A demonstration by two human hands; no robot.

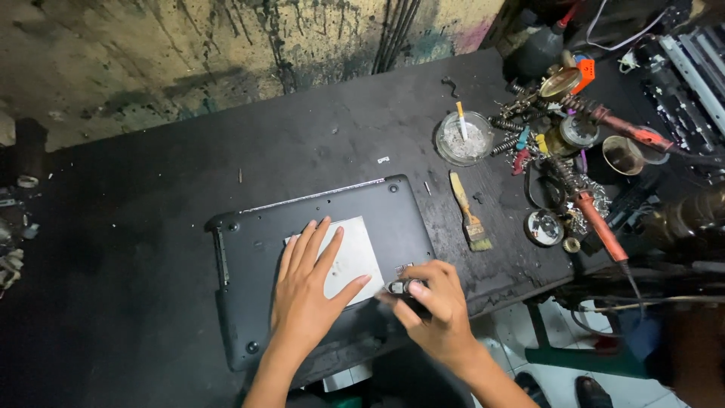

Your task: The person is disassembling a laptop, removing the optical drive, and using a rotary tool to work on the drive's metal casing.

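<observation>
1. Flat and spread, left hand [306, 291] presses palm-down on a pale sticker [349, 257] on the underside of the black laptop [249, 257]; it grips nothing, fingers point far and slightly right.
2. Laptop lies bottom-up on the dark workbench [151, 211], long axis running left to right, near edge hanging toward the person.
3. Right hand [434, 306] is curled tight around a small dark tool with a silvery tip [400, 287]; what kind of tool, cannot tell.
4. Tool tip sits just right of the left fingertips, touching or nearly touching the laptop base near its right near corner; right hand is the closer one to that spot.
5. Further right, well apart: paintbrush [470, 215] lying near-to-far, glass ashtray [464, 139] beyond it, soldering irons [596, 219] and clutter at the right edge.
</observation>
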